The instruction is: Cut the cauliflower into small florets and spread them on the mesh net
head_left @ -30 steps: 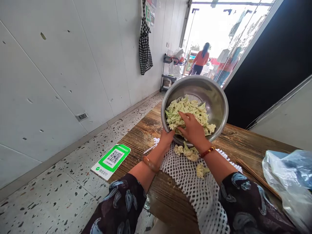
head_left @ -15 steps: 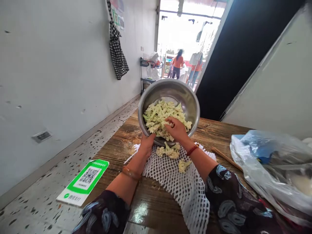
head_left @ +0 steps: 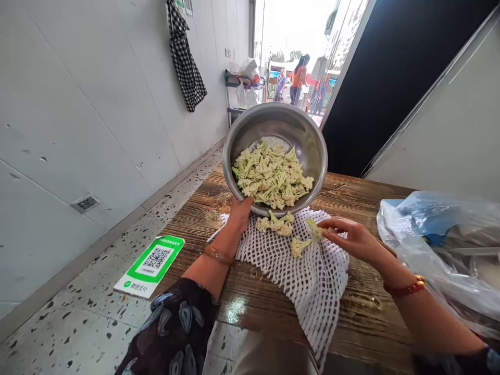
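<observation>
My left hand grips the near rim of a metal bowl, which tilts toward me. Many cauliflower florets are heaped in its lower part. Between the fingertips of my right hand is a cauliflower floret, held just above a white foam net on the table. A cluster of florets lies on the net below the bowl's rim, and one loose floret rests closer to me.
The wooden table carries a clear plastic bag on the right. A green QR-code card is at its left edge. Beyond stand a shelf cart with bags and a person in orange at the doorway.
My right hand has come out of the bowl and moved right, now with a floret in its fingers over the net. My left hand still holds the bowl's rim.
</observation>
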A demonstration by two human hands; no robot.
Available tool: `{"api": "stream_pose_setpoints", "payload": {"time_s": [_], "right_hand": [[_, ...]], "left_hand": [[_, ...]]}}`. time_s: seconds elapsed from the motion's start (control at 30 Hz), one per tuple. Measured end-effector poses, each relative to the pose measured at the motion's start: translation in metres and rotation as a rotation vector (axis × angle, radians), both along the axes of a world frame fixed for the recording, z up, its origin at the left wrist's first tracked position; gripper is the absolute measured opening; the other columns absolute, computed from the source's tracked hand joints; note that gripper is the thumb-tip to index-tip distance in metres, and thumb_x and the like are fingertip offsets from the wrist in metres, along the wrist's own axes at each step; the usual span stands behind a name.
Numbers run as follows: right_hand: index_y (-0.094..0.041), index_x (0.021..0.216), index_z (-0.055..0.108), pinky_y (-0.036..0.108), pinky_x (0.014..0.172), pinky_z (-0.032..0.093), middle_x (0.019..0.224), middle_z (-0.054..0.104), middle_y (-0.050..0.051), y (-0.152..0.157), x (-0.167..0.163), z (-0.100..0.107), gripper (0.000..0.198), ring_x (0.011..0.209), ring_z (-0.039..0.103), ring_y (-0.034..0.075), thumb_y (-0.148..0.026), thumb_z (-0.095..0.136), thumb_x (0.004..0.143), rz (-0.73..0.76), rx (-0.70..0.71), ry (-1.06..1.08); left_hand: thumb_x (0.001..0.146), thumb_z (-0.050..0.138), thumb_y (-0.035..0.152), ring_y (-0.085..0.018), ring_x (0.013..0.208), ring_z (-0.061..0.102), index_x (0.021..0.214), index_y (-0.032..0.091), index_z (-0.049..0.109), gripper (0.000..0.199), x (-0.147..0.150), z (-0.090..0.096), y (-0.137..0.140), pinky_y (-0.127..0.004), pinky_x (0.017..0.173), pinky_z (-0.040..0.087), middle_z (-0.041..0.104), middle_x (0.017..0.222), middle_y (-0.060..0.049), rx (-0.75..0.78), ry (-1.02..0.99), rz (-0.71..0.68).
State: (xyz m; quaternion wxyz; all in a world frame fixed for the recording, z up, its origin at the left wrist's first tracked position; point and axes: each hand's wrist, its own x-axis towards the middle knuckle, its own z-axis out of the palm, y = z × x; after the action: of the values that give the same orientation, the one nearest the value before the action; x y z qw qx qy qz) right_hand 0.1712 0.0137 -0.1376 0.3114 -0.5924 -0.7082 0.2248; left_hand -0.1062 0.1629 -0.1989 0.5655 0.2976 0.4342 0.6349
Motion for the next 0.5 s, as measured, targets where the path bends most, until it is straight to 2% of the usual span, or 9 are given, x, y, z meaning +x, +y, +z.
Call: {"api": "stream_pose_setpoints", "payload": {"time_s": [0.07,0.13,0.23,0.33,0.4,0.5], "right_hand": [[-0.024,0.101,0.077,0.042,0.087,0.055,0.105,0.077,0.007,0.007,0.004,0.002,0.030,0.098,0.070,0.026,-0.047,0.063,0.088,0.013,0.030,-0.024],[-0.022,0.104,0.076,0.042,0.086,0.057,0.104,0.077,0.008,0.025,0.001,0.006,0.032,0.095,0.072,0.025,-0.047,0.062,0.088,-0.036,0.083,0.000],[-0.020,0.114,0.073,0.041,0.082,0.059,0.105,0.077,0.010,0.065,-0.018,0.014,0.036,0.088,0.072,0.023,-0.042,0.062,0.088,-0.075,0.189,0.033],[-0.019,0.126,0.067,0.043,0.081,0.059,0.119,0.072,0.012,0.110,-0.047,0.022,0.044,0.090,0.071,0.023,-0.036,0.062,0.086,-0.064,0.294,0.030],[-0.020,0.135,0.061,0.048,0.088,0.057,0.128,0.068,0.014,0.136,-0.069,0.026,0.051,0.102,0.069,0.026,-0.033,0.063,0.085,-0.019,0.352,-0.016],[-0.017,0.144,0.051,0.054,0.109,0.043,0.144,0.056,0.016,0.163,-0.099,0.031,0.065,0.131,0.053,0.031,-0.032,0.067,0.083,0.062,0.465,-0.177]], "left_hand": [[0.049,0.074,0.023,-0.012,0.059,0.053,0.077,0.017,0.059,0.033,0.000,0.001,-0.001,-0.026,0.058,0.045,0.059,0.064,0.004,0.011,-0.009,-0.004],[0.049,0.073,0.022,-0.012,0.058,0.054,0.076,0.016,0.059,0.031,0.000,0.001,-0.001,-0.026,0.058,0.046,0.060,0.064,0.003,0.024,-0.016,-0.006],[0.049,0.072,0.022,-0.012,0.058,0.055,0.075,0.016,0.060,0.029,0.000,0.001,-0.003,-0.026,0.059,0.047,0.062,0.064,0.002,0.038,-0.013,-0.005],[0.052,0.072,0.022,-0.013,0.057,0.055,0.077,0.015,0.062,0.028,-0.001,0.000,-0.005,-0.027,0.059,0.048,0.063,0.064,0.002,0.030,-0.004,-0.022],[0.053,0.073,0.023,-0.014,0.058,0.056,0.079,0.015,0.064,0.029,0.000,0.000,-0.006,-0.028,0.060,0.048,0.065,0.066,0.001,0.024,0.000,-0.039],[0.055,0.074,0.023,-0.016,0.064,0.061,0.087,0.015,0.066,0.034,0.000,0.001,-0.008,-0.030,0.065,0.051,0.069,0.074,-0.002,0.056,0.004,-0.048]]}}
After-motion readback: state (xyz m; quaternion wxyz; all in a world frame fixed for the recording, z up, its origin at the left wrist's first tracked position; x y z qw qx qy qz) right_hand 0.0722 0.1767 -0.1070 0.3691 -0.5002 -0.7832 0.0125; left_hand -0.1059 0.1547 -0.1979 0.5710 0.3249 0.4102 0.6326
